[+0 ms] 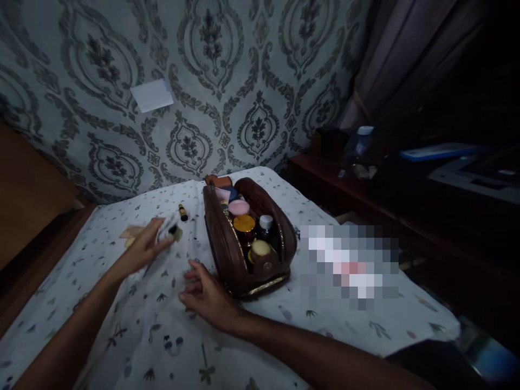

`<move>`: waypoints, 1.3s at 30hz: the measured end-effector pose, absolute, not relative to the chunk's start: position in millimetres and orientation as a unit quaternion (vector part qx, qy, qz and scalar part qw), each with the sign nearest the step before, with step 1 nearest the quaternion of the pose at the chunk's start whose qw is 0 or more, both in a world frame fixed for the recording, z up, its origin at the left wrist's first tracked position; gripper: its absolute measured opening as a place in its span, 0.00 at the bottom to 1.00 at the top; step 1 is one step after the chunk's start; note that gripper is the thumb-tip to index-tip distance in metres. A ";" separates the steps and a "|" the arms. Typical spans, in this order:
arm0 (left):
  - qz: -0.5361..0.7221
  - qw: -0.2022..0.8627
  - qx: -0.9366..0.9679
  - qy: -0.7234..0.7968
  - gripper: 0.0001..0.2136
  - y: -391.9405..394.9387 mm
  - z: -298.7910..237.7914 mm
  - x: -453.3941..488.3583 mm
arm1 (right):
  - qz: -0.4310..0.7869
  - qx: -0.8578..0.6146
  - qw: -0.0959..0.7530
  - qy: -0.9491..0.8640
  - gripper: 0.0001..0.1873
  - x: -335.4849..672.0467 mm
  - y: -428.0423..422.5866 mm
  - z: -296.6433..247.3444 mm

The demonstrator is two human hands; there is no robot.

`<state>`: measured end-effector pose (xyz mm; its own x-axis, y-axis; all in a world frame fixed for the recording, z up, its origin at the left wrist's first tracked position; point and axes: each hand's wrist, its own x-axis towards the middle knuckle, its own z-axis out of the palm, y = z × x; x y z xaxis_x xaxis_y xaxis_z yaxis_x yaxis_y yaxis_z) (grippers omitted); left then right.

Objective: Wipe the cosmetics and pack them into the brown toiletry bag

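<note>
My left hand reaches over the bed from the left, thumb and fingers apart. By its thumb tip is a small dark-capped item, blurred; whether they touch is unclear. Just beyond lies a small dark bottle with a gold-coloured part. My right hand is open, fingers loosely bent and apart, beside the near left side of a brown toiletry bag. The unzipped bag holds an amber jar with a gold lid, a white-capped dark bottle, a pale yellow lid and a pink oval item.
Flat, pale papery items lie behind my left hand. An orange-brown object sits at the bag's far end. A pixelated patch hides part of the bed sheet. A dark red table borders the right side; patterned wallpaper rises behind.
</note>
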<state>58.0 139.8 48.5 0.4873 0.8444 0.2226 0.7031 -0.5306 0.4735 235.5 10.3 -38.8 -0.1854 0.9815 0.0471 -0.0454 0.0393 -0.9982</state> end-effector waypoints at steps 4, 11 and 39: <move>0.144 0.235 0.877 0.393 0.22 58.0 36.9 61.5 | 0.522 -0.406 0.503 -0.556 0.41 233.2 11.7 -39.1; 0.225 0.198 0.847 0.439 0.12 17.9 8.1 82.0 | 0.475 -0.426 0.457 -0.620 0.41 228.2 0.4 -32.0; 0.294 0.229 0.856 0.359 0.18 33.3 1.5 68.7 | 0.609 -0.383 0.520 -0.460 0.53 222.7 13.7 -56.5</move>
